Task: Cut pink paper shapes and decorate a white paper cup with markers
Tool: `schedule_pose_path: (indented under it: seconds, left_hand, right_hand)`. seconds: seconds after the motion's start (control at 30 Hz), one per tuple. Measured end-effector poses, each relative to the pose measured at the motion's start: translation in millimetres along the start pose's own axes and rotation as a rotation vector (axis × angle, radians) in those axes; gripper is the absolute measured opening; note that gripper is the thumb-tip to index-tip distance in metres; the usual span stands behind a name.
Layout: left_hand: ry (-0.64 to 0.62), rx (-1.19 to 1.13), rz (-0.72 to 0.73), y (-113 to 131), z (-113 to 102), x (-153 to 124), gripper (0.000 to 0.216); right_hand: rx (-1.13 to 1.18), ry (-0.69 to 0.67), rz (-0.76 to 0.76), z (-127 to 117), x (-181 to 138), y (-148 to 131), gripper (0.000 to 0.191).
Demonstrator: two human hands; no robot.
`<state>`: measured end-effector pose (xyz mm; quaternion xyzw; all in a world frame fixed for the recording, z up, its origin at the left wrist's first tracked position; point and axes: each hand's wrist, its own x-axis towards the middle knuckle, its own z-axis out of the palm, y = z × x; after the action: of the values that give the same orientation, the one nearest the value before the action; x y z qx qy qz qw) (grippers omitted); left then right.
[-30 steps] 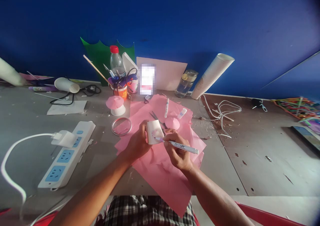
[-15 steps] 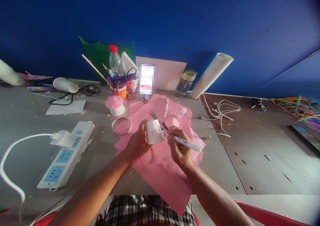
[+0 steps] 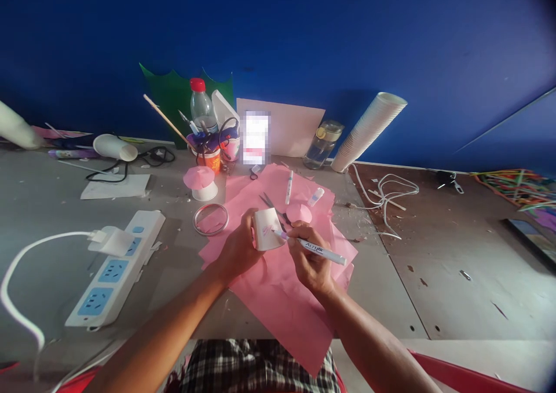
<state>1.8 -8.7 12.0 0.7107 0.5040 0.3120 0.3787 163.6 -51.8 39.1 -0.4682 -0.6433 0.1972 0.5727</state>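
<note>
My left hand (image 3: 237,248) is closed around a small white paper cup (image 3: 266,229) turned on its side, over sheets of pink paper (image 3: 282,300). Pink marks show on the cup's side. My right hand (image 3: 309,260) pinches a white acrylic marker (image 3: 316,248), and its tip touches the cup. Just beyond the cup lie scissors (image 3: 270,202), a pink paper dome (image 3: 299,213) and a second marker (image 3: 289,187).
A white power strip (image 3: 115,265) with a plugged cable lies left. A tape ring (image 3: 211,219) and a pink-topped cup (image 3: 201,183) sit nearby. Behind are a pen holder (image 3: 212,150), a water bottle (image 3: 201,108), a jar (image 3: 324,144), stacked cups (image 3: 369,131) and white cables (image 3: 386,193).
The marker tip has shifted over the cup's side: up and right half a second ago, now slightly back left. The left hand keeps the cup almost still.
</note>
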Motion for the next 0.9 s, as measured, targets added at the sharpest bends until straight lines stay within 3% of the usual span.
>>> schedule_pose_path:
  seconds: [0.6,0.9]
  left_hand:
    - [0.013,0.043,0.023,-1.5,0.8,-0.6,0.062]
    - [0.006,0.017,0.069,-3.0,1.3,0.3,0.063]
  right_hand:
    - [0.005,-0.123,-0.136,1.6,-3.8,-2.0,0.014]
    - [0.044,0.06,0.122,-3.8,-1.1,5.1,0.009]
